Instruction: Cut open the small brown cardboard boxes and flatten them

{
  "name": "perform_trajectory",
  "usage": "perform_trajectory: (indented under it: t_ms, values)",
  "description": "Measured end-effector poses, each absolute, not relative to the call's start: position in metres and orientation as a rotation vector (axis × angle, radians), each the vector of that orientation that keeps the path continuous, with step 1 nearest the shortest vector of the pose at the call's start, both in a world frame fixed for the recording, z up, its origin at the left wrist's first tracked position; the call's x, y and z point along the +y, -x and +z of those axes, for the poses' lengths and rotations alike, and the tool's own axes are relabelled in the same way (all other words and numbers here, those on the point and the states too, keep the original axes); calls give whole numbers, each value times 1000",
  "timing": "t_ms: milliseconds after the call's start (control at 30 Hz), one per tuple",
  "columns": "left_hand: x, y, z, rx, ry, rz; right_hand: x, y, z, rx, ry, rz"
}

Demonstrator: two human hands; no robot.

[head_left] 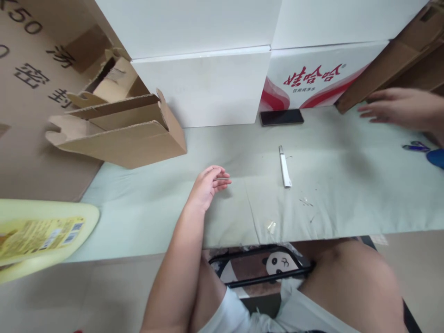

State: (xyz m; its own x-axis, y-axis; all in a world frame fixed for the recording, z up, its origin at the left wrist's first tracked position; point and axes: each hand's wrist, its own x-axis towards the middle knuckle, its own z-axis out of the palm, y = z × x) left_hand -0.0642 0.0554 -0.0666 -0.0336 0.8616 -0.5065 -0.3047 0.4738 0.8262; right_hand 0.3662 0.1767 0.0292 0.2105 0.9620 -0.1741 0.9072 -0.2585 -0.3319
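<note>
My left hand (pixel 209 185) rests on the pale green table cover (pixel 156 208) with its fingers loosely stretched and nothing in it. A thin white stick-like tool (pixel 285 166) lies a little to its right, apart from the hand. My right hand (pixel 398 108) reaches in from the right edge. Its fingers lie flat and spread beside the lower end of a leaning brown cardboard sheet (pixel 374 76), and it holds nothing.
A black phone (pixel 281 117) lies against white boxes (pixel 208 88), one with red print (pixel 319 76). Folded cardboard cartons (pixel 121 134) sit at the left. Blue-handled scissors (pixel 416 148) lie far right, a yellow object (pixel 34 236) lower left. A panda-print stool (pixel 277 266) is under the table.
</note>
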Motion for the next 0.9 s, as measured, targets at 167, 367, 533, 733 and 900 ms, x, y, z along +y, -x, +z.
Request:
perform_trajectory:
  t_ms: [167, 367, 533, 733, 900]
  values:
    - [56, 68, -65, 1280, -587, 1110, 146, -319, 7, -2457, 2177, 821]
    - [58, 93, -57, 1358, -626, 1477, 134, -202, 19, -3165, 1368, 690]
    - [50, 121, -45, 1347, -509, 1671, 138, -91, 31, -3088, 911, 335]
    - [44, 144, -40, 1310, -460, 1788, 137, 31, 47, -2736, 951, -4]
    - [40, 156, -37, 1277, -414, 1911, 154, 64, 48, -2733, 1184, -218]
